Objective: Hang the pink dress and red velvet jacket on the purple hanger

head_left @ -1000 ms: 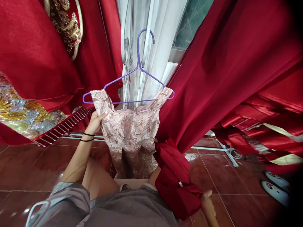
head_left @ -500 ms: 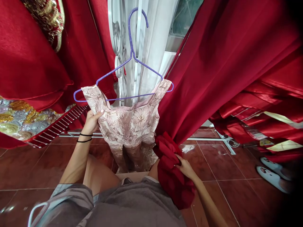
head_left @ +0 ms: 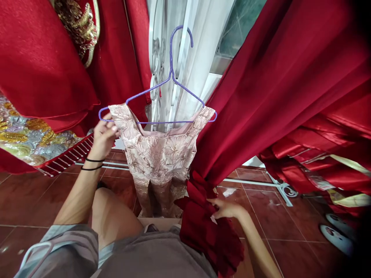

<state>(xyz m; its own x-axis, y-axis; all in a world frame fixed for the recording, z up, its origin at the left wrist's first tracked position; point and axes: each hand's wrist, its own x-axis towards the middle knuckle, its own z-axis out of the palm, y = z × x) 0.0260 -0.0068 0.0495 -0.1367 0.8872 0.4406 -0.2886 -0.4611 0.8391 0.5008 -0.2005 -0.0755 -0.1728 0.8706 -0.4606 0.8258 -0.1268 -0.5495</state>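
Note:
A pink brocade dress (head_left: 162,154) with a gold sheen and wide straps hangs upright on a purple hanger (head_left: 150,90), its skirt reaching down between my knees. My left hand (head_left: 104,137), with two black bands at the wrist, is closed at the hanger's left end, beside the dress strap. Dark red cloth (head_left: 208,239) with ruffled edges lies bunched over my right thigh. My right hand (head_left: 226,208) grips its upper part, where a small pale tag shows. Some of the right fingers are hidden in the folds.
Red garments (head_left: 34,58) with gold trim and sequins hang at left. A long red drape (head_left: 278,69) falls at right. White scrolled metalwork (head_left: 155,54) stands behind the hanger. Slippers (head_left: 336,237) and a rack foot (head_left: 285,193) are on the tiled floor (head_left: 261,216).
My left hand has shifted from the dress's side up to the hanger's end. The red cloth has spread lower and further left over my lap. The view has tilted slightly.

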